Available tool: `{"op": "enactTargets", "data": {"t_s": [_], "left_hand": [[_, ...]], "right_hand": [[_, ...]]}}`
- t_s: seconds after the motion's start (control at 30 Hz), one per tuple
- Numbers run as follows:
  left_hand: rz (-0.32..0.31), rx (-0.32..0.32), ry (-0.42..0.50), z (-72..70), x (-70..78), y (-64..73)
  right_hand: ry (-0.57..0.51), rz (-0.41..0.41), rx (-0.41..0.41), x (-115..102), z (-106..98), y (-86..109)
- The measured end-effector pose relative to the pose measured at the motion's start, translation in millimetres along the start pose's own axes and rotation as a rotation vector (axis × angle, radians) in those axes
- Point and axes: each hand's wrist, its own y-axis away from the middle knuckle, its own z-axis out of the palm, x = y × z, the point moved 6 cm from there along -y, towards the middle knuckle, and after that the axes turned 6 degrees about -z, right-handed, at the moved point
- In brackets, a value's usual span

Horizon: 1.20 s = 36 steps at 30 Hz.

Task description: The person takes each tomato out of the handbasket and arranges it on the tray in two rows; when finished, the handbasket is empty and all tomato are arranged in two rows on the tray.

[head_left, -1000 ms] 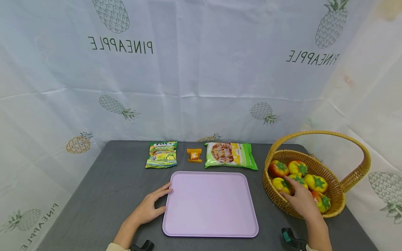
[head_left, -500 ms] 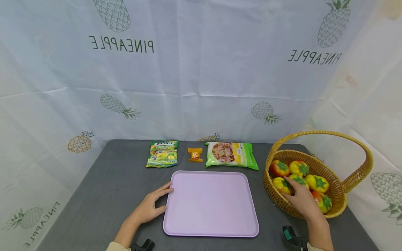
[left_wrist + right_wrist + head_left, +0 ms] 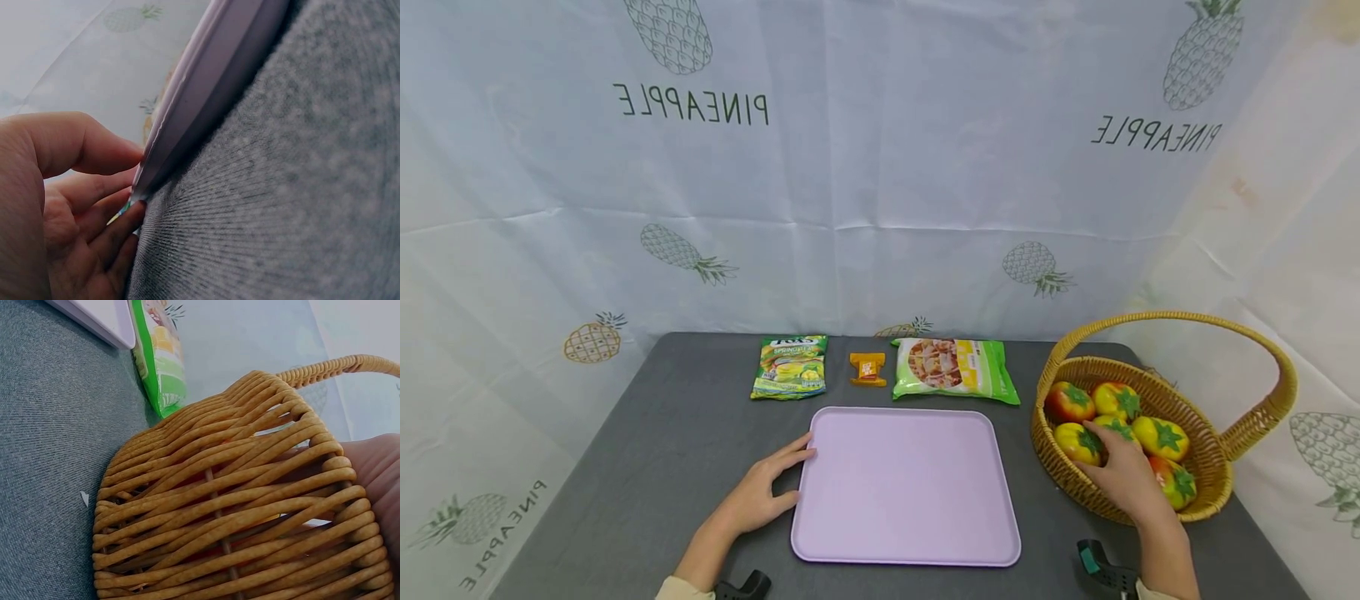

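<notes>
In the head view a lilac tray [image 3: 906,487] lies flat on the dark table. My left hand [image 3: 758,496] rests at its left edge, fingers extended, fingertips on the rim; the left wrist view shows the thumb [image 3: 94,147] touching that rim. At the right stands a wicker basket [image 3: 1213,483] holding several yellow-red fruits with green leafy tops. My right hand [image 3: 1123,477] reaches over the basket's near side, its thumb and fingers around the front-left yellow fruit [image 3: 1073,442]. The right wrist view shows mostly woven wall [image 3: 231,506]; the fingertips are hidden there.
Behind the tray lie a green-yellow candy bag [image 3: 790,368], a small orange packet [image 3: 868,369] and a green snack bag [image 3: 955,369]. The basket's tall handle [image 3: 1180,317] arches above the fruits. A pineapple-print cloth [image 3: 880,167] hangs behind the table.
Both hands stay in place at the tray and over the fruit. The whole head view has shifted very slightly.
</notes>
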Motion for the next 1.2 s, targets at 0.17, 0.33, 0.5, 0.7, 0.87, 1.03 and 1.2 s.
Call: {"op": "enactTargets", "data": {"t_s": [0.17, 0.33, 0.5, 0.7, 0.87, 1.03, 1.2], "left_hand": [[0.002, -0.005, -0.003, -0.1, 0.1, -0.5], [-0.007, -0.017, 0.002, -0.3, 0.7, -0.9], [-0.019, -0.022, 0.005, -0.6, 1.5, -1.5], [-0.049, -0.035, 0.022, -0.6, 0.5, -1.5], [-0.031, -0.026, 0.012, -1.2, 0.9, -0.9], [-0.034, -0.018, 0.008, -1.3, 0.8, -0.8], [-0.034, -0.013, 0.001, -1.4, 1.4, -0.3]], "right_hand": [[0.031, -0.025, 0.035, -1.3, -1.9, 2.1], [0.023, -0.036, 0.059, -2.4, -5.0, 4.1], [0.000, -0.045, 0.075, -3.4, -8.5, 5.4], [-0.037, -0.038, 0.128, -5.1, -14.0, 7.6], [-0.067, -0.023, 0.156, -7.6, -18.1, 10.3], [-0.095, -0.057, 0.230, -15.2, -23.7, 13.0], [-0.118, -0.055, 0.259, -21.1, -27.3, 13.4]]}}
